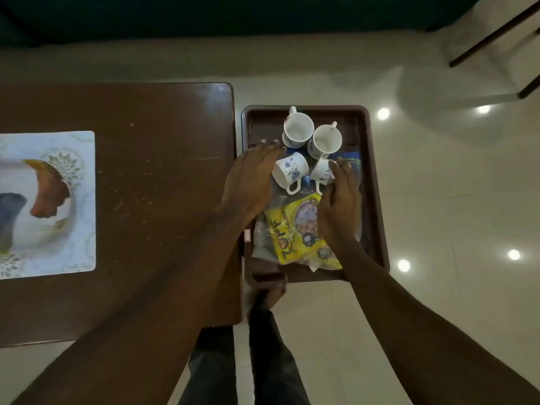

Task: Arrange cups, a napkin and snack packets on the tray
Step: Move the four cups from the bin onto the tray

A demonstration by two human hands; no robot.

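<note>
A brown tray (377, 200) sits just right of the table. At its far end two white floral cups stand upright, one (298, 128) left of the other (326, 140). Two more lie on their sides in front of them, handles toward me: one (290, 169) on the left, one (320, 171) on the right. A yellow snack packet (292, 238) in clear plastic fills the near half. A blue packet (352, 159) peeks out at the right. My left hand (248, 182) is flat over the tray's left edge beside the left tipped cup. My right hand (340, 206) lies spread on the packet, fingertips at the right tipped cup.
The dark wooden table (146, 171) lies to the left with a printed placemat (46, 206) on it. A white scrap, perhaps the napkin (314, 268), shows under the packet's near edge. Glossy floor tiles surround the tray. Dark furniture legs (496, 39) stand at the far right.
</note>
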